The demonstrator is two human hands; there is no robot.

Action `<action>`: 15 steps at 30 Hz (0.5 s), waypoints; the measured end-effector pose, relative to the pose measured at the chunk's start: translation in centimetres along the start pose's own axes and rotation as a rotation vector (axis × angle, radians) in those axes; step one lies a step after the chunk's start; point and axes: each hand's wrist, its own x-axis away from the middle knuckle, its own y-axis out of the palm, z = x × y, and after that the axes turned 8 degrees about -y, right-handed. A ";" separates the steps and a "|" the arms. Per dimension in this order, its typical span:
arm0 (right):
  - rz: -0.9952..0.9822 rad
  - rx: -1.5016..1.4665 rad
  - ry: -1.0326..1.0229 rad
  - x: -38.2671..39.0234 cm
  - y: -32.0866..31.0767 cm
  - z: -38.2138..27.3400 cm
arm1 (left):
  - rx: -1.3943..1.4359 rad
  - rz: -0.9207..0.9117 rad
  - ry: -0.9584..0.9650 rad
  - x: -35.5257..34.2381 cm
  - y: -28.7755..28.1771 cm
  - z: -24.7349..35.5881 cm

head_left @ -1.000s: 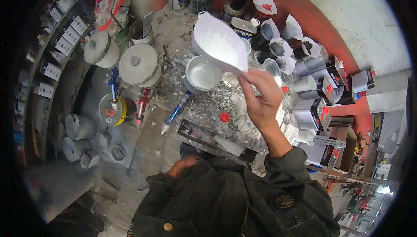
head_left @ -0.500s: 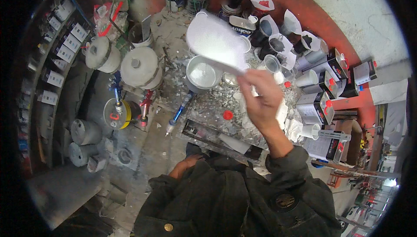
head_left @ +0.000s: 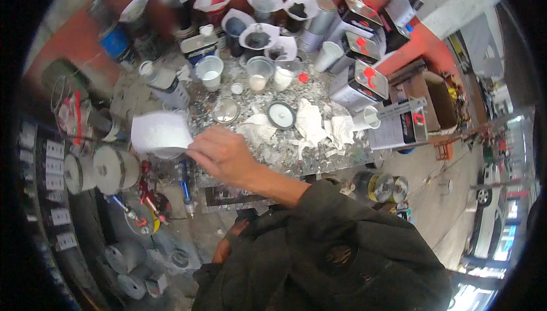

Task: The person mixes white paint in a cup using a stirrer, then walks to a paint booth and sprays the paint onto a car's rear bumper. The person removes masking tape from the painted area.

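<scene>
My right hand [head_left: 225, 154] pinches the edge of a white paper paint strainer [head_left: 161, 130] between thumb and fingers. The strainer is over the cup [head_left: 171, 154] of a spray gun, hiding most of the cup; whether they touch I cannot tell. Below it the gun's blue handle [head_left: 186, 190] hangs at the table's near left edge. My left hand [head_left: 224, 248] is low by my body, its fingers hidden by the dark jacket. Right of the strainer lie a round metal lid [head_left: 227, 110] and a black-rimmed lid [head_left: 281, 115].
Crumpled white rags [head_left: 311, 122] lie on the paint-spotted table [head_left: 250, 160]. Behind stand plastic cups [head_left: 210, 73], several cups holding used strainers [head_left: 257, 39], and rectangular tins [head_left: 358, 88]. Two more spray guns [head_left: 149, 194] hang left, by lidded pots [head_left: 115, 168].
The view has swung right, so the bench sits further left in it. My right hand has brought the strainer from above and beyond the gun cup to over it.
</scene>
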 end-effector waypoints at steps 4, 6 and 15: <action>0.082 -0.019 0.047 0.6 -1.3 -0.2 | -0.032 -0.038 -0.066 0.9 -0.7 0.1; 0.061 -0.029 0.113 1.9 -2.6 0.8 | -0.066 -0.059 -0.086 0.4 -1.2 0.6; 0.413 0.303 0.474 11.6 -21.6 5.2 | -0.218 0.085 -0.119 -3.3 -3.6 3.8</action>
